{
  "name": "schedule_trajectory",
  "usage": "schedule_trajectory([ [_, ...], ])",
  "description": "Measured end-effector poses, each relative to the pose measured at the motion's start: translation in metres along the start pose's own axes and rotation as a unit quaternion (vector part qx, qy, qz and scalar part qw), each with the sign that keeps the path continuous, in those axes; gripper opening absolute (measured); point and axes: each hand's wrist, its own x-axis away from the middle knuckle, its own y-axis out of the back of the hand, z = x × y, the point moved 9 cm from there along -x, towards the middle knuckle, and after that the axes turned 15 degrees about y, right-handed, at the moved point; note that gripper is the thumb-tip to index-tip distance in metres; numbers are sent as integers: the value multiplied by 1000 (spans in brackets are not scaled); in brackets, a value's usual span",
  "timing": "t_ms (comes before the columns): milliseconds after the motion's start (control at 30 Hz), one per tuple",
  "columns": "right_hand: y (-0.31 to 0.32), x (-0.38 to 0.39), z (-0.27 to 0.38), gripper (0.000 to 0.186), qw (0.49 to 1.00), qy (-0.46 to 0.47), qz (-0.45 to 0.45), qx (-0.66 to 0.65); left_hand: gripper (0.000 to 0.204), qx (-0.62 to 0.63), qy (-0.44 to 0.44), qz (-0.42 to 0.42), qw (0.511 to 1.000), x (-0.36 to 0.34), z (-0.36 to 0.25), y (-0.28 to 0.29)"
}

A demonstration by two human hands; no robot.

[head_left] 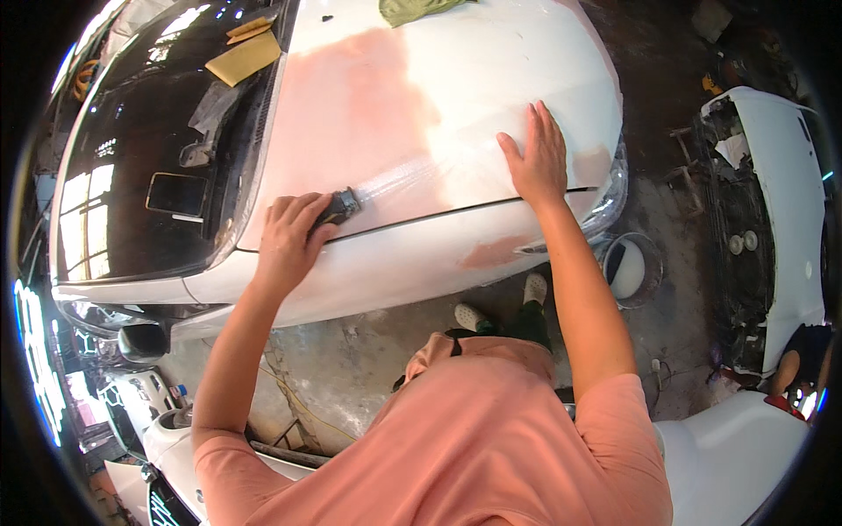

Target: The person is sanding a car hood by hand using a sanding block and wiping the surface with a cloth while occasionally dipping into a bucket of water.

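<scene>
My left hand (292,237) is closed around a small dark sanding block (341,206), which rests on the white car hood (491,79) near its windshield-side corner. A pale streak runs from the block across the hood toward my right hand (539,162). That hand lies flat on the white paint, fingers stretched out, holding nothing. Between the windshield and my right hand, a large pinkish patch (360,92) covers part of the hood. A smaller reddish patch (495,252) marks the fender below the hood seam.
A phone (177,193) and yellowish sheets (244,58) lie on the windshield (114,175). At the hood's far edge is a green cloth (417,9). A bucket (630,270) of whitish liquid stands by the front bumper. Another white car body (781,193) is at right, near a person (798,359).
</scene>
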Motion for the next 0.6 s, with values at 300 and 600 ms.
schedule_trajectory([
  [300,0,3,2,77,1000,21,-2,-3,38,2,-21,4,1000,-58,-55,-42],
  [600,-2,-2,5,76,1000,26,6,-3,42,-5,-15,7,1000,-60,-44,-38],
])
